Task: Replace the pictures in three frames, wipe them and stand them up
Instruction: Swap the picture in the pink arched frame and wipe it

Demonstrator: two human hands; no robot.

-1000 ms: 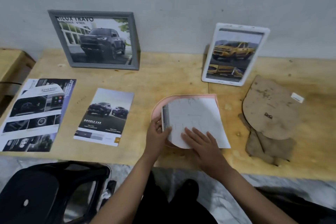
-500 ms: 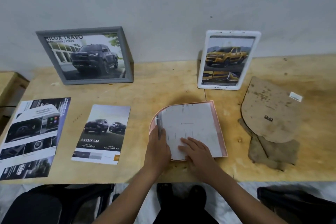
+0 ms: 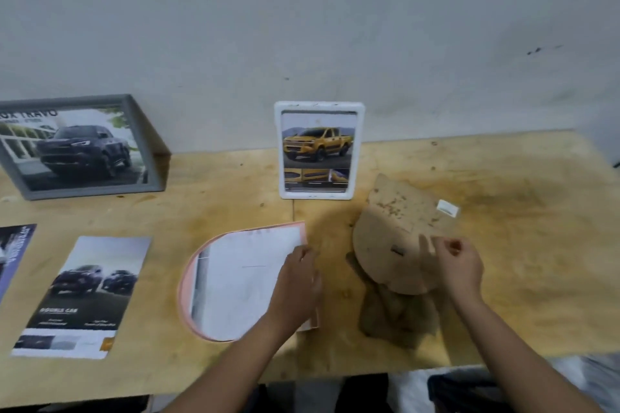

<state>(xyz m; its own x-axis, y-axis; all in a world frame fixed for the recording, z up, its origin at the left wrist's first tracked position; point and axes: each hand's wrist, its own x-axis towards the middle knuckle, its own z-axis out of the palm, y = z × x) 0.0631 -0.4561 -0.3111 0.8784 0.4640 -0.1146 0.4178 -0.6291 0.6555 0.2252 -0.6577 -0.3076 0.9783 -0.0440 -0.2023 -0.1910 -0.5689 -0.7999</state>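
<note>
I see the left hand lying palm-down, fingers straight, on the white sheet inside the pink arched frame. The right hand reaches out beside it, thumb and fingertips pinching the edge of the brown backing board, which rests on a cloth

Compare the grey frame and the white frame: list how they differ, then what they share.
The grey frame is landscape; the white frame is portrait. The grey frame shows a dark pickup; the white frame shows a yellow pickup. The grey frame is at the table's left, cut by the image edge; the white frame is mid-table. Both stand up at the back, by the wall.
</note>
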